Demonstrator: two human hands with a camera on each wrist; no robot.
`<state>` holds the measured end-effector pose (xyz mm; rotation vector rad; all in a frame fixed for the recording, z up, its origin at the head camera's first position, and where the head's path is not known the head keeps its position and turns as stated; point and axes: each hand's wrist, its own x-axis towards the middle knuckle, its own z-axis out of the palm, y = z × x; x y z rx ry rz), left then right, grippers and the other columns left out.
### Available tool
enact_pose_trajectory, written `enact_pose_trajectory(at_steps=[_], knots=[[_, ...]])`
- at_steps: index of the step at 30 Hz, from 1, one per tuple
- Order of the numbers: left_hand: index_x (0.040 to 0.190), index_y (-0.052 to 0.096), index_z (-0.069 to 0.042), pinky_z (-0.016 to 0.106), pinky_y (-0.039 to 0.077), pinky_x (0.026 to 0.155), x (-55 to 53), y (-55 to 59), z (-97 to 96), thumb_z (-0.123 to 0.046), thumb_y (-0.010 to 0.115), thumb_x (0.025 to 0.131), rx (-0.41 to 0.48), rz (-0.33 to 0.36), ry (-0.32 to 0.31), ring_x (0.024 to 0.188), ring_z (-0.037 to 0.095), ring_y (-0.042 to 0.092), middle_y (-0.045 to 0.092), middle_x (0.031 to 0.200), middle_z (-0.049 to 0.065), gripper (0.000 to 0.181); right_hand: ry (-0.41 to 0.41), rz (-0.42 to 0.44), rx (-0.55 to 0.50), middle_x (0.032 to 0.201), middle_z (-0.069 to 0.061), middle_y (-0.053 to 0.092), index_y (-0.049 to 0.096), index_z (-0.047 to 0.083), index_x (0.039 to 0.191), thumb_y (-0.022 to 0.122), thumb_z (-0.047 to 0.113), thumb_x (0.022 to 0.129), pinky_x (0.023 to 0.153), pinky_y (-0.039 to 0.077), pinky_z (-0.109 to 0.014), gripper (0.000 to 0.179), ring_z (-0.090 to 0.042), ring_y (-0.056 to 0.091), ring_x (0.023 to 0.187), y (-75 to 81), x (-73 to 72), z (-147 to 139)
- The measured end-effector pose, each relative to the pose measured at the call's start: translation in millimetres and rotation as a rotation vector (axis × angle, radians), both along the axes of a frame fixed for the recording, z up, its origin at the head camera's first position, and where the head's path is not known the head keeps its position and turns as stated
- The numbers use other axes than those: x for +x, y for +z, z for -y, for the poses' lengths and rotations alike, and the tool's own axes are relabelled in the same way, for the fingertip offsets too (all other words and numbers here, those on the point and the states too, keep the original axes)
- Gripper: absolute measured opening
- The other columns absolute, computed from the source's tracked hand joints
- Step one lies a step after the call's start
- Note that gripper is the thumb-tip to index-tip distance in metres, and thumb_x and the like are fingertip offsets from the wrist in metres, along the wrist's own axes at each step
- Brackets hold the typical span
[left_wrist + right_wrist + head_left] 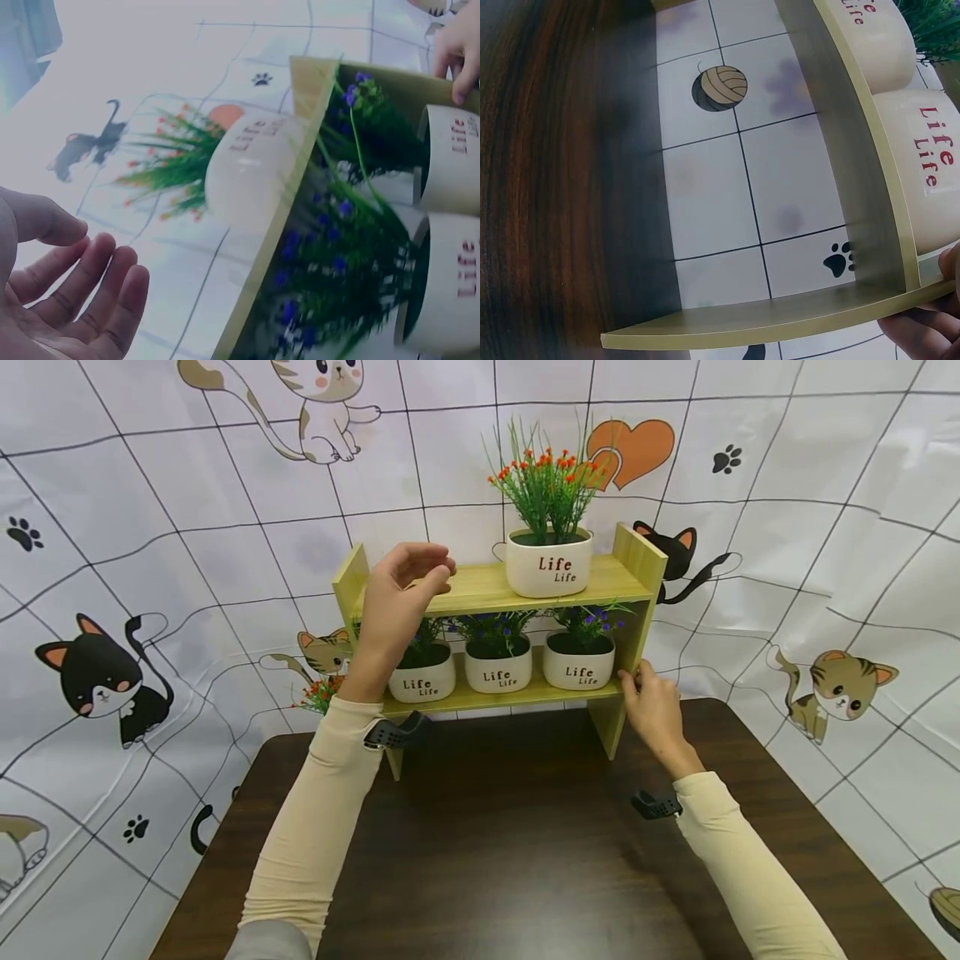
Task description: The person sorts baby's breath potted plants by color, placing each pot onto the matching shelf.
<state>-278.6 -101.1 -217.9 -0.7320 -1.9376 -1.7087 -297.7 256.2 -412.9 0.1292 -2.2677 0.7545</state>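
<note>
A two-tier wooden shelf (472,587) stands at the back of the table. On its upper board, toward the right, sits a white "Life" pot (549,568) of grass with orange flowers. Three white pots line the lower board: a left one (422,683), a middle one (498,673) and a right one (579,667), with purple flowers showing. My left hand (397,602) hovers before the upper board's left end, fingers loosely curved around nothing; the left wrist view shows its bare fingertips (97,251). My right hand (656,710) grips the shelf's right side panel (780,330) by its edge.
Dark wooden table (480,860) extends in front of the shelf. Orange flowers (318,695) of another plant show left of the shelf, partly behind my left forearm. A white cat-printed sheet (247,552) hangs behind and at both sides.
</note>
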Motion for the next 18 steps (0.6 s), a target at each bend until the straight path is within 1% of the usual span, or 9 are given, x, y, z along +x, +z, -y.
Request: enact_pose_trajectory(at_steps=[4,7,9,12,15,18], knots=[[0.125,0.069,0.003,0.028,0.061,0.09,10.7,-6.9,24.0,-0.003,0.064,0.106,0.015,-0.016,0.038,0.101,0.011,0.07,0.073,0.107,0.0,0.021,0.0,0.006,0.003,0.068,-0.022,0.068,0.061,-0.006,0.097,0.063,0.012,0.108,0.049,0.037,-0.037,0.022,-0.032,0.052,0.049,1.0,-0.3,0.2],[0.122,0.071,0.001,0.027,0.062,0.088,17.1,-15.1,41.1,-0.004,0.064,0.106,0.031,0.0,0.07,0.098,0.011,0.071,0.074,0.101,-0.008,0.018,-0.004,0.011,0.003,0.066,-0.021,0.067,0.061,-0.006,0.097,0.063,0.012,0.108,0.047,0.034,-0.034,0.022,-0.029,0.049,0.047,1.3,0.8,-0.8],[0.12,0.072,0.001,0.026,0.062,0.085,20.2,-22.1,52.7,-0.005,0.065,0.106,0.044,0.014,0.084,0.096,0.011,0.072,0.074,0.097,-0.008,0.017,-0.003,0.017,0.0,0.066,-0.021,0.067,0.061,-0.006,0.096,0.063,0.011,0.108,0.046,0.033,-0.033,0.021,-0.027,0.048,0.046,1.0,1.6,-1.4],[0.117,0.073,-0.002,0.024,0.061,0.083,23.8,-33.2,70.5,-0.008,0.066,0.106,0.062,0.036,0.101,0.092,0.013,0.073,0.075,0.095,-0.005,0.015,0.005,0.022,-0.005,0.065,-0.02,0.066,0.061,-0.006,0.096,0.062,0.011,0.108,0.046,0.032,-0.032,0.021,-0.026,0.047,0.046,0.1,2.0,-1.6],[0.117,0.073,0.002,0.025,0.062,0.082,25.5,-43.0,87.6,-0.011,0.067,0.106,0.082,0.042,0.124,0.089,0.016,0.074,0.076,0.092,-0.003,0.017,0.012,0.017,-0.006,0.066,-0.021,0.066,0.061,-0.006,0.096,0.062,0.011,0.108,0.047,0.033,-0.031,0.021,-0.026,0.048,0.047,-0.5,1.1,-1.1],[0.118,0.072,0.006,0.024,0.062,0.08,26.2,-51.8,103.4,-0.012,0.069,0.105,0.109,0.053,0.156,0.085,0.016,0.075,0.077,0.09,-0.003,0.022,0.015,0.006,-0.007,0.066,-0.021,0.066,0.061,-0.007,0.097,0.062,0.01,0.108,0.046,0.032,-0.031,0.021,-0.026,0.047,0.046,-0.9,0.1,0.1]])
